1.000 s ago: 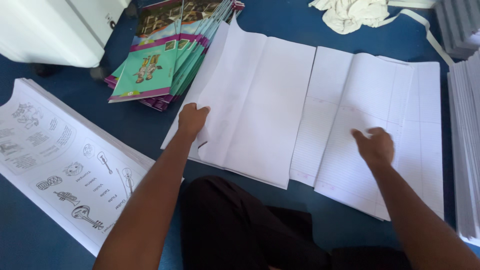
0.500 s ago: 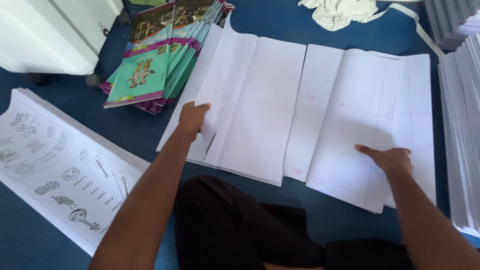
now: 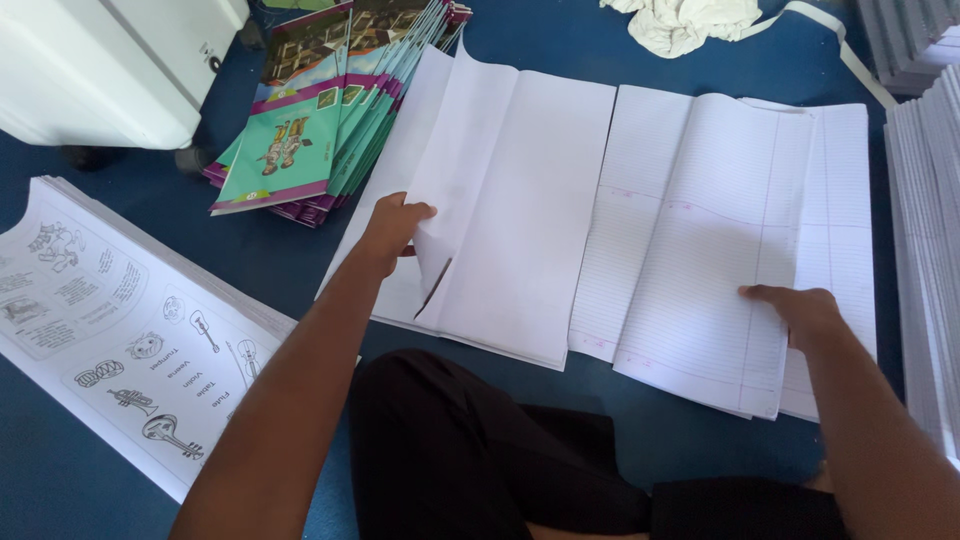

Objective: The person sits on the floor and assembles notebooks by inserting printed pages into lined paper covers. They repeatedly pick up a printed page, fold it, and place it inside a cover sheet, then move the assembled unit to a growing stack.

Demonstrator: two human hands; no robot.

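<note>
Two stacks of large paper sheets lie side by side on the blue floor in front of me. My left hand (image 3: 393, 228) pinches the lower edge of the top plain white sheet (image 3: 510, 200) of the left stack and lifts it a little. My right hand (image 3: 800, 310) rests on the lined sheets (image 3: 700, 230) of the right stack, fingers closed on the top sheet's near right edge. The top lined sheet bows upward near its fold.
A fanned pile of teal and purple booklet covers (image 3: 320, 110) lies at the upper left. Printed sheets with instrument drawings (image 3: 110, 330) sit at left. A white box (image 3: 110, 60), a crumpled white cloth (image 3: 690, 20) and tall paper stacks (image 3: 925, 250) at right border the area.
My right hand has slid right and toward me across the lined sheets to their near right edge. My left hand has curled onto the plain sheet's edge and raised it.
</note>
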